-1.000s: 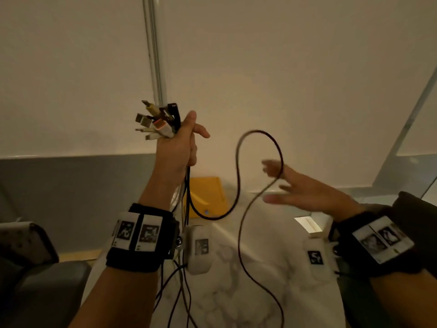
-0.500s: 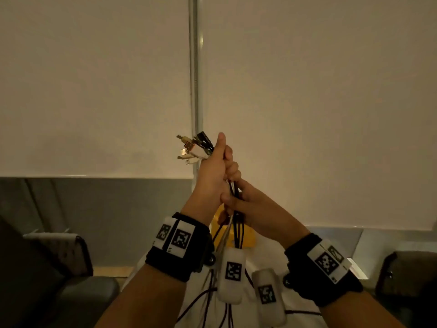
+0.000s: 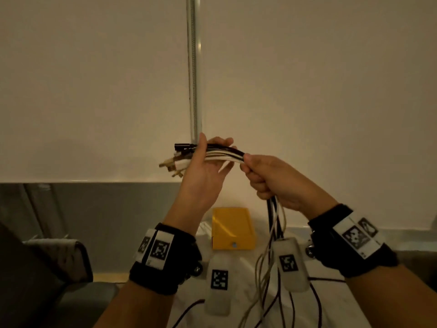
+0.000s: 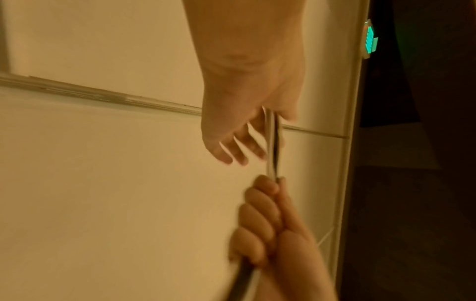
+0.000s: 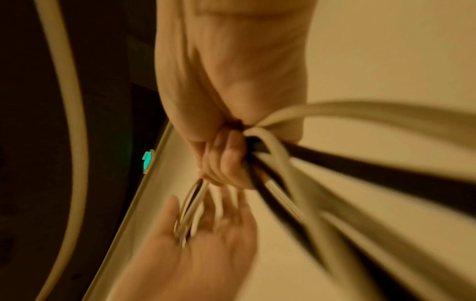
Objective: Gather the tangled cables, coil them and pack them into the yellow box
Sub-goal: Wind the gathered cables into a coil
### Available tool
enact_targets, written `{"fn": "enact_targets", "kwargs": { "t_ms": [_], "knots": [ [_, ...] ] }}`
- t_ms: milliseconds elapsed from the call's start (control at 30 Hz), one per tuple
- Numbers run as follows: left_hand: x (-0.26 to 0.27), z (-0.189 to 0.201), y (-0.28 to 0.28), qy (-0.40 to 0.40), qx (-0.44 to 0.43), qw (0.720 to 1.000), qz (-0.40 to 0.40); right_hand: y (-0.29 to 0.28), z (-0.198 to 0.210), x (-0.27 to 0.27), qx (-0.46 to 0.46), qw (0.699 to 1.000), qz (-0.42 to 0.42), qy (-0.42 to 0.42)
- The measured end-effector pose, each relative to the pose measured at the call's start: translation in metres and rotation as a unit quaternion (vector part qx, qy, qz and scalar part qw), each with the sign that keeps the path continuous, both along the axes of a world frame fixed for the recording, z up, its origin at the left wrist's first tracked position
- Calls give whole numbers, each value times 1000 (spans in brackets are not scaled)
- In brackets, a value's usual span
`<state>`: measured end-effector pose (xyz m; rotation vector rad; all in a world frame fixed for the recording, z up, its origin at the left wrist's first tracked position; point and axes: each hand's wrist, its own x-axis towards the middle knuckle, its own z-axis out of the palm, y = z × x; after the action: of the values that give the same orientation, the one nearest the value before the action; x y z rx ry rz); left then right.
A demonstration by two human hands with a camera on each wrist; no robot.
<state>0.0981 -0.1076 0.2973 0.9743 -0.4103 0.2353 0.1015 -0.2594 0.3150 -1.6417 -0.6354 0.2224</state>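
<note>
with both hands raised in front of a pale blind [image 3: 94, 91], we hold the cables [image 3: 224, 153] as one bundle stretched nearly level between them. our left hand [image 3: 203, 171] takes the bundle near its end, thumb up on the near side and fingers [image 3: 222, 141] bent over the top, so the bundle is pinched between thumb and fingers; the other fingertips stick out fairly straight below. the plugs [image 3: 176, 162] fan out to the left of that hand, a black one on top and pale and metal ones under it. our right hand [image 3: 272, 181] is a closed fist around the same bundle just to the right, thumb tip pressed on the strands where they enter the fist. from under the fist the black and white cables drop down to the table [image 3: 354, 311], where loose lengths lie in curves.

in the left wrist view the left hand [image 4: 247, 114] shows the bundle [image 4: 271, 142] running past its fingers into the right hand [image 4: 268, 220], knuckles stacked around it. the right wrist view is blurred, but the right hand [image 5: 226, 158] is clenched on dark and pale strands [image 5: 296, 179] that sweep toward the lens, and the left hand [image 5: 206, 240] lies palm up beyond it.

the box [image 3: 233, 229] sits on the table below and between our hands, well apart from the cables we hold, its top shut as far as we can tell.
</note>
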Motion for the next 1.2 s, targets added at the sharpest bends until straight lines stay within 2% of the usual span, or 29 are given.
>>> {"fn": "enact_targets", "kwargs": {
  "t_ms": [33,100,167,200,267,300,367,400,467,500,533,633,767,900,1033,1200],
  "knots": [
    [-2,-13,6,4,70,997,-21,-3,11,1,-25,999,-10,-29],
    [-4,-45,25,31,239,968,-64,-10,35,1,-80,993,-33,-85],
    [1,-71,49,74,322,943,-33,-17,58,2,-165,974,-59,-146],
    [6,-76,59,94,314,944,27,-20,67,2,-217,958,-66,-176],
    [9,-64,69,108,223,960,131,-20,79,2,-322,918,-63,-223],
    [9,-50,68,84,187,965,163,-18,81,3,-369,896,-57,-239],
    [5,-17,56,3,219,958,182,-11,80,3,-434,866,-38,-247],
    [4,-3,48,-33,279,945,165,-7,78,3,-453,857,-25,-243],
    [-1,22,25,-50,425,901,65,-2,75,3,-474,849,6,-236],
    [-4,30,14,-45,465,884,11,-1,74,2,-478,846,21,-237],
    [-3,34,4,-38,467,883,-23,-2,75,2,-480,843,31,-242],
    [-4,30,-16,20,372,927,-53,-10,81,3,-468,846,12,-255],
    [-2,14,-31,67,304,947,-83,-22,78,11,-381,887,-45,-258],
    [-4,0,-42,107,157,975,-119,-29,61,18,-301,926,-55,-221],
    [-9,-21,-58,115,60,980,-151,-31,39,23,-269,939,-36,-210],
    [-9,-26,-47,110,77,967,-215,-30,29,27,-202,952,-35,-228]
  ]
}}
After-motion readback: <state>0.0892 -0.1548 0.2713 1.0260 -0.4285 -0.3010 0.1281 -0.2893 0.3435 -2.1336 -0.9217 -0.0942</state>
